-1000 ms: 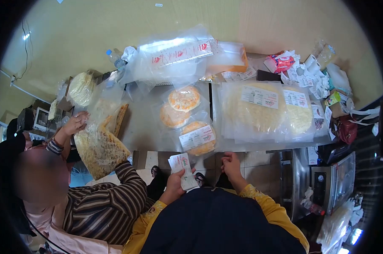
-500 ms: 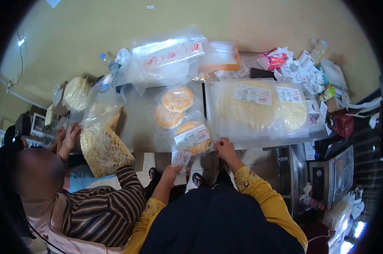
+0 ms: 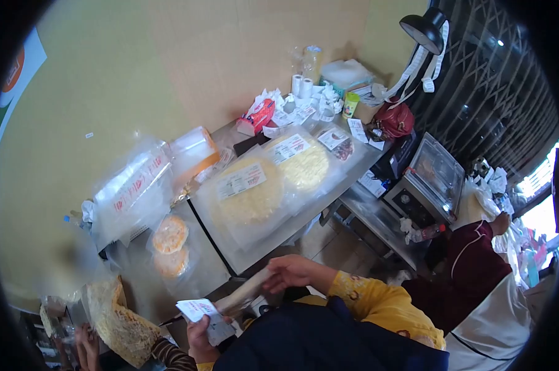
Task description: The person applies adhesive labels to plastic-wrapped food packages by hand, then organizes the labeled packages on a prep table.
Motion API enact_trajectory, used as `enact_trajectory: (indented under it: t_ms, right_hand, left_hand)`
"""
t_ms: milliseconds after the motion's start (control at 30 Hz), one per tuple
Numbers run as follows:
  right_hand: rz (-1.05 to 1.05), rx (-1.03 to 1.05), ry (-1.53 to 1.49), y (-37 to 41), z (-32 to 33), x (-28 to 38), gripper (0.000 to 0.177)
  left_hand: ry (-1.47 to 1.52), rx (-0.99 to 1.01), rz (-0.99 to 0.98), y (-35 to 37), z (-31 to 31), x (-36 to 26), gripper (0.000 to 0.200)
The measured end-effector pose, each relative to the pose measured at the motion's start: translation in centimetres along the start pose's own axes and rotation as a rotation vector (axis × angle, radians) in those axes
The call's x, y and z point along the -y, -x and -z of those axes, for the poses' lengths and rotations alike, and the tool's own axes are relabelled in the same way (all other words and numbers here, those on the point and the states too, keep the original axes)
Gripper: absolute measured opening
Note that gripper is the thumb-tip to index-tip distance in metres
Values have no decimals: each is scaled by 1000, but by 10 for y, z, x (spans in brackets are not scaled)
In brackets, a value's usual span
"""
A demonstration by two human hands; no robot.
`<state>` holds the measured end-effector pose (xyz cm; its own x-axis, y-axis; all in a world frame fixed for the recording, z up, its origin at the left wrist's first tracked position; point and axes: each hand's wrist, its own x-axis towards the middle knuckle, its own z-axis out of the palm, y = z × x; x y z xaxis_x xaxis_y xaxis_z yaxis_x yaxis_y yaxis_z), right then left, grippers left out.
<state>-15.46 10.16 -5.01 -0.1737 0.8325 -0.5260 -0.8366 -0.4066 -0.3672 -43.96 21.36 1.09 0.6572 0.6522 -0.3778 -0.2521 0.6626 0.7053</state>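
My left hand [image 3: 199, 339] is closed on a few white printed labels [image 3: 206, 314], held low in front of my body. Between my hands is a pale flat packet [image 3: 243, 295], seen almost edge-on. My right hand [image 3: 293, 272] holds its far end, fingers curled at the edge. Two round orange-brown flatbreads [image 3: 170, 235] in clear plastic lie on the metal table to the left. Right of the table seam, a large pale round flatbread [image 3: 248, 191] and a yellowish one [image 3: 303, 167] lie in labelled bags, with a smaller labelled packet [image 3: 337, 144] beyond.
Plastic bags [image 3: 134, 182] and an orange-edged box [image 3: 196, 154] line the wall. Crumpled paper and rolls [image 3: 301, 86] crowd the back corner under a black lamp [image 3: 424, 31]. A packing machine [image 3: 424, 191] stands at right. A co-worker's hands [image 3: 86, 346] are near a folded browned sheet [image 3: 122, 324].
My view has swung right. The labelled flatbread packet is off the table and between my hands, lifted by my right hand. My left hand still holds the labels.
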Motion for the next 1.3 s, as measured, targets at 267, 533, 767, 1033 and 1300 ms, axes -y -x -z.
enact_trajectory:
  t_ms: [267, 533, 767, 1033, 1300]
  right_hand:
    - [1043, -105, 98, 188, 20, 93, 19]
    - [1134, -208, -644, 162, 132, 149, 62]
    - [1183, -112, -706, 161, 193, 267, 67]
    - [1151, -75, -256, 85, 254, 321, 66]
    - [1052, -49, -650, 68, 259, 336, 76]
  left_hand:
    - [-301, 734, 386, -80, -179, -11, 45]
    - [-789, 1139, 181, -195, -328, 114, 33]
    - [-536, 752, 534, -259, -363, 184, 32]
    - [-313, 375, 631, -292, -367, 197, 33]
    - [-401, 357, 645, -311, -363, 200, 33]
